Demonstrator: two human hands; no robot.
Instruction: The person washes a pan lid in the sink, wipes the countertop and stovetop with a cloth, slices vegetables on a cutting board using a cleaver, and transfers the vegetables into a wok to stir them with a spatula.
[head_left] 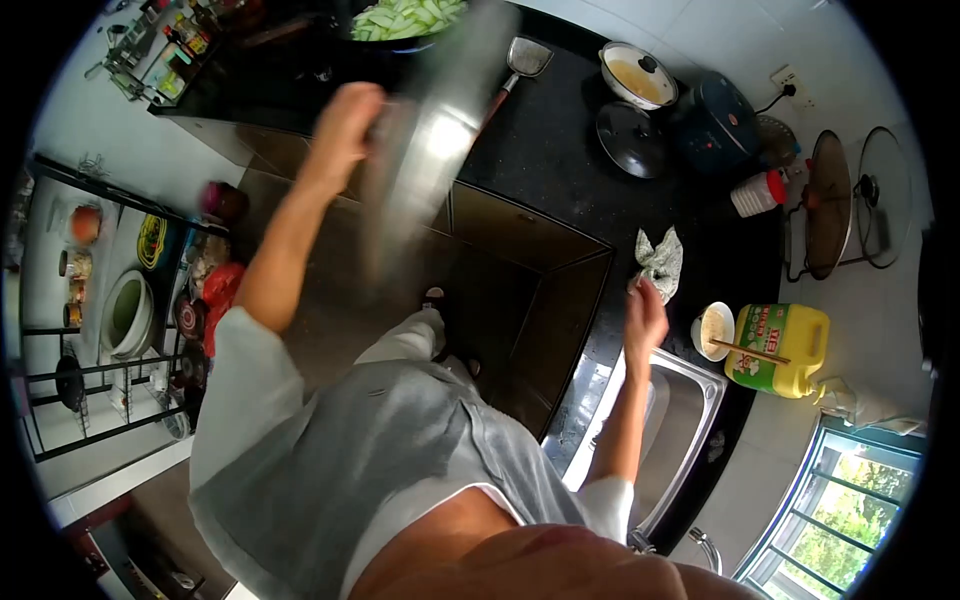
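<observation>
My left hand (pixel 345 130) is closed at the side of a large, shiny metal pot lid (pixel 430 150), which is smeared by motion and seen nearly edge-on. The lid is held up in front of the counter's edge, close to a wok (pixel 400 44) of sliced green vegetable. On the right, my right hand (pixel 648 320) has its fingers closed on the near end of a crumpled, pale patterned cloth (pixel 660 262) over the black counter. A spatula (pixel 525 60) lies beyond the lid, its handle partly hidden.
Along the counter (pixel 560 150) stand a white pot (pixel 638 75), a dark lid (pixel 630 140), a rice cooker (pixel 715 110), a bowl with chopsticks (pixel 712 330) and a yellow oil jug (pixel 780 350). The sink (pixel 690 420) is beside my right arm. A shelf rack (pixel 110 375) stands left.
</observation>
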